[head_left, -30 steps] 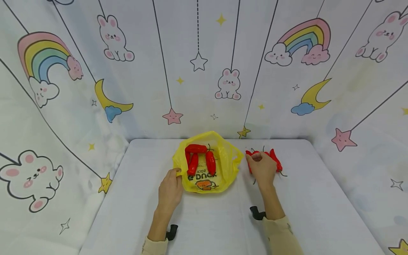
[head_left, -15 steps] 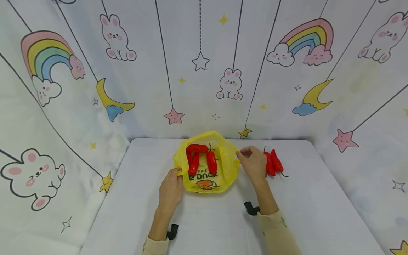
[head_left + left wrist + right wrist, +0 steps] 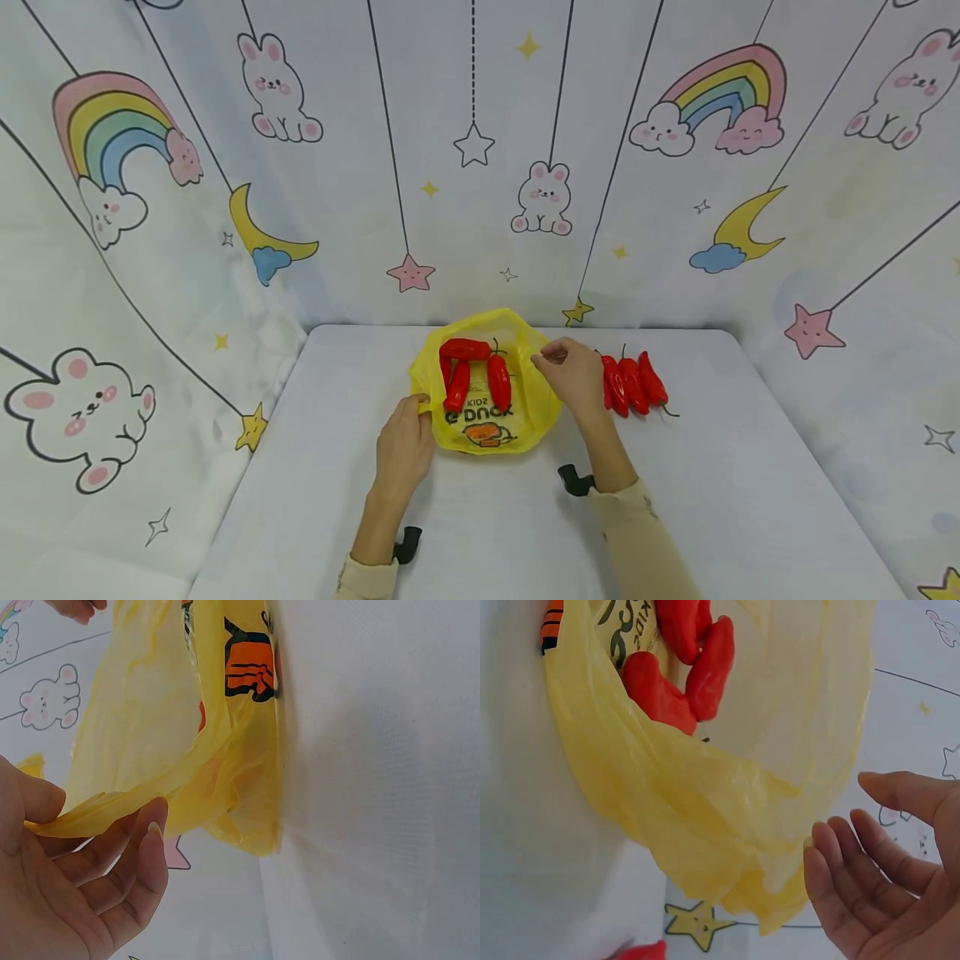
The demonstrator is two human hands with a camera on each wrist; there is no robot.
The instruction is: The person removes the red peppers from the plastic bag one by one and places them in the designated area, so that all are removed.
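Observation:
A yellow plastic bag [image 3: 534, 408] stands mouth up near the back of the table, with several red chili peppers [image 3: 498, 382] inside. My left hand [image 3: 403, 446] pinches the bag's left rim between thumb and fingers, as the left wrist view shows. At the bag's right side is my right hand [image 3: 576, 382], fingers loosely bent and thumb apart [image 3: 889, 862]. Nothing lies between them. To the right of that hand, more red chili peppers [image 3: 633, 386] lie side by side on the table, the leftmost partly hidden behind the hand.
The white table [image 3: 480, 525] ends at the back against a hanging cloth [image 3: 345, 167] printed with rabbits, rainbows and stars. Cloth also hangs along both sides. Black wrist pieces [image 3: 576, 481] stick out from both wrists.
My right hand has moved left from over the loose peppers to the bag's right rim, uncovering more of the row. The left hand keeps its pinch on the bag.

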